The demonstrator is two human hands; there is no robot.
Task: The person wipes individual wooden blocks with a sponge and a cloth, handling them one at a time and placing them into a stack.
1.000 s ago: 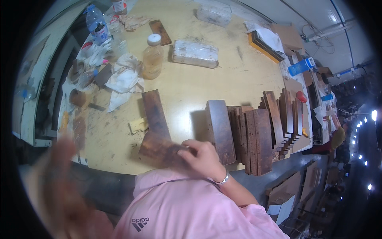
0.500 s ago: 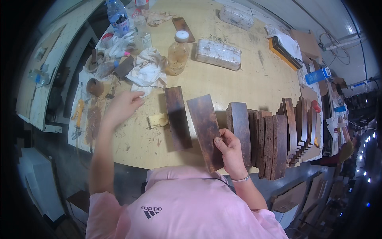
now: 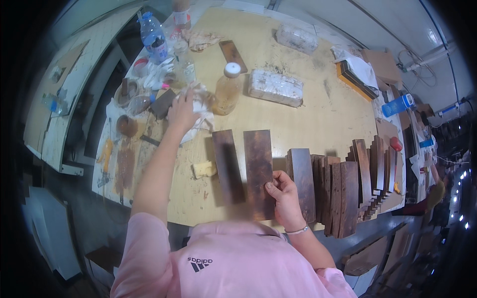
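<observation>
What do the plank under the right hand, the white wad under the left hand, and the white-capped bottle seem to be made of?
The plank looks like dark-stained wood: mottled brown, fairly matte. The wad looks like crumpled cloth or paper; which one is unclear. The bottle looks like clear plastic holding amber liquid, possibly glass.

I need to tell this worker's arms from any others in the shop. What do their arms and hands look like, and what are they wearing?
Both forearms are bare, coming out of the short sleeves of a pink shirt with a small dark logo on the chest. The left hand wears no glove or jewellery that shows. The right hand is also ungloved, with a thin, light-coloured bracelet at its wrist.
</observation>
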